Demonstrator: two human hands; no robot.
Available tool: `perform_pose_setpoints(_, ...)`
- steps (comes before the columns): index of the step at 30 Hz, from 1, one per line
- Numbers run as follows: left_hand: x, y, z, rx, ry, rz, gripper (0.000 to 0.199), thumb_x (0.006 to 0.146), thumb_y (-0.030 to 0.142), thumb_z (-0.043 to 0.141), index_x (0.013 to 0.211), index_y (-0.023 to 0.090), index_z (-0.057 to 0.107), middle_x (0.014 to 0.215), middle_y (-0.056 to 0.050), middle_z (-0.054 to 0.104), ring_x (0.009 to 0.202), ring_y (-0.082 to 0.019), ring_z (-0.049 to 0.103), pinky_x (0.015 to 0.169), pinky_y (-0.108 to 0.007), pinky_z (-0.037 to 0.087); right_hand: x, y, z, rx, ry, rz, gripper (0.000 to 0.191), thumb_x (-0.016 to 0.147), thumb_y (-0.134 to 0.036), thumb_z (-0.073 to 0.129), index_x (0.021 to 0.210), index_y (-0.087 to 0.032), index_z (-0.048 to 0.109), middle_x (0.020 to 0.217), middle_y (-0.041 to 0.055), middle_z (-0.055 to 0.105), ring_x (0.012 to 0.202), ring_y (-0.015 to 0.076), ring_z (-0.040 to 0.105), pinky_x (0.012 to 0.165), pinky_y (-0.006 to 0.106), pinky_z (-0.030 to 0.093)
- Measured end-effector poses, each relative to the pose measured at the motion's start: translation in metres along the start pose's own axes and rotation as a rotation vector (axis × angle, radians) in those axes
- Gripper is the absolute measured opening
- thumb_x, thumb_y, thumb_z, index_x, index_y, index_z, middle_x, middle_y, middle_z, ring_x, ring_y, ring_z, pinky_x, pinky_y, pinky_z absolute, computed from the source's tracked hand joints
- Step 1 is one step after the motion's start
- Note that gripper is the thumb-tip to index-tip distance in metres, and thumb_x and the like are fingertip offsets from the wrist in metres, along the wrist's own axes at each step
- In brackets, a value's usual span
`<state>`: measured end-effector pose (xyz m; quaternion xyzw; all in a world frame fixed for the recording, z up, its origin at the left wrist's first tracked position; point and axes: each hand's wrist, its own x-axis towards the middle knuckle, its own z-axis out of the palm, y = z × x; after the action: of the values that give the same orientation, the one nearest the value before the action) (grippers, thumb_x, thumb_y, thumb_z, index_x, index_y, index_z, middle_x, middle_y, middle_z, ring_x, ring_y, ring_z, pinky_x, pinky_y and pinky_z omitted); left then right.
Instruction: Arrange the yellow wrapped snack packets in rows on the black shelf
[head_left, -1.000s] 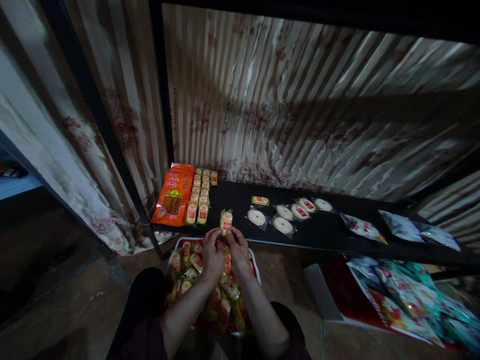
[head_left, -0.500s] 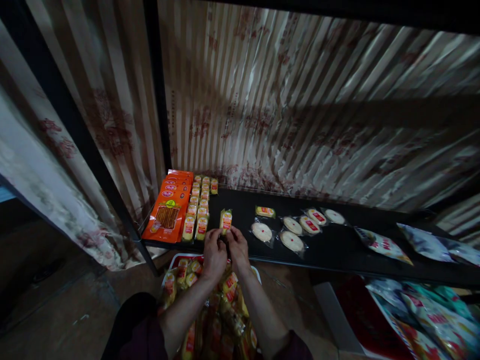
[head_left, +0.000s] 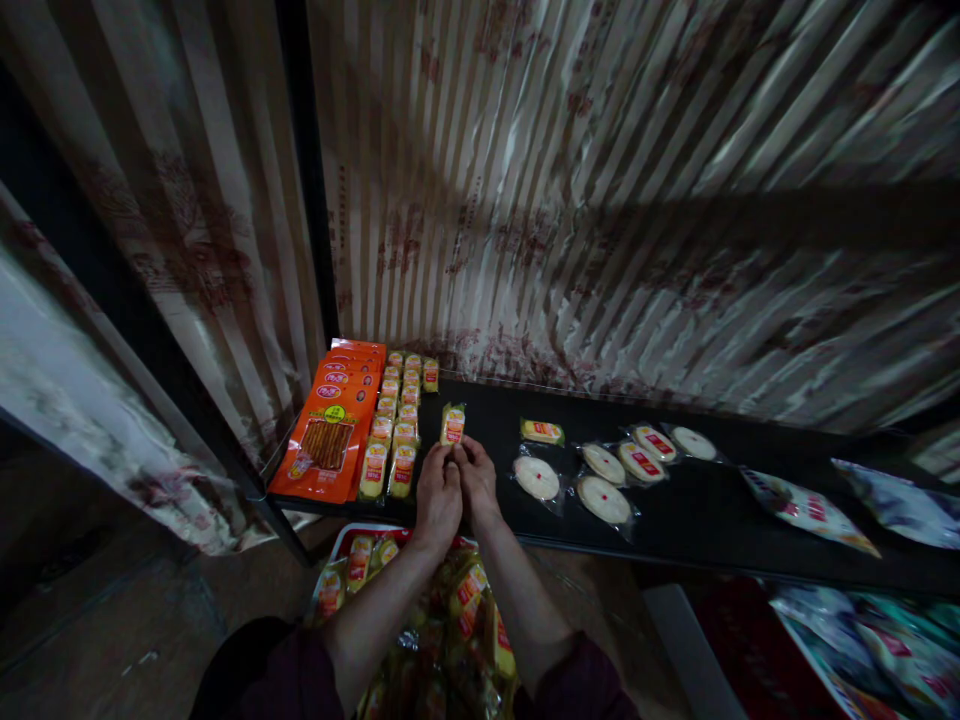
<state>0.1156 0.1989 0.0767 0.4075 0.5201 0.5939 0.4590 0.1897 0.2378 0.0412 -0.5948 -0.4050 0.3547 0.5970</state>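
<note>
Wrapped cake [head_left: 453,424] points lengthwise toward the curtain [head_left: 510,250], nearly upright in view.

Two bare hands, left [head_left: 439,490] and right [head_left: 477,480], hold a small wrapped cake [head_left: 453,424] upright over a black shelf [head_left: 487,410] — rows of similar cakes [head_left: 389,420] and orange packets [head_left: 330,425] lie to the left, round wrapped pastries [head_left: 604,498] to the right.

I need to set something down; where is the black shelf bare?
The shelf is bare between the held yellow pack and the lone yellow pack, and between the round white packs and the red-lettered bag. Its left end is crowded with orange packets and rows of yellow packs.
</note>
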Motion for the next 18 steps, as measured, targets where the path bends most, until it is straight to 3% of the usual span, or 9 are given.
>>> perform_pose_setpoints(8, 0.035, -0.002, 0.019, 0.035, 0.044, -0.036, 0.018, 0.074, 0.014, 0.054, 0.087, 0.019, 0.065, 0.122, -0.013, 0.06, 0.126, -0.025, 0.046, 0.112, -0.039, 0.025, 0.035, 0.007, 0.019, 0.046, -0.021, 0.059, 0.036, 0.065, -0.041, 0.06, 0.094, -0.019, 0.064, 0.085, 0.0055, 0.071, 0.079, 0.0218, 0.066, 0.074, 0.034, 0.051)
perform_pose_setpoints(18, 0.067, 0.0, 0.026, 0.116, 0.013, -0.028, 0.015, 0.079, 0.016, 0.051, 0.083, 0.02, 0.064, 0.105, -0.011, 0.063, 0.111, -0.025, 0.055, 0.105, -0.038, 0.033, 0.063, 0.02, 0.035, 0.018, 0.01, 0.013, 0.029, 0.066, -0.037, 0.06, 0.09, -0.021, 0.066, 0.078, 0.0014, 0.07, 0.074, 0.0197, 0.064, 0.073, 0.032, 0.051)
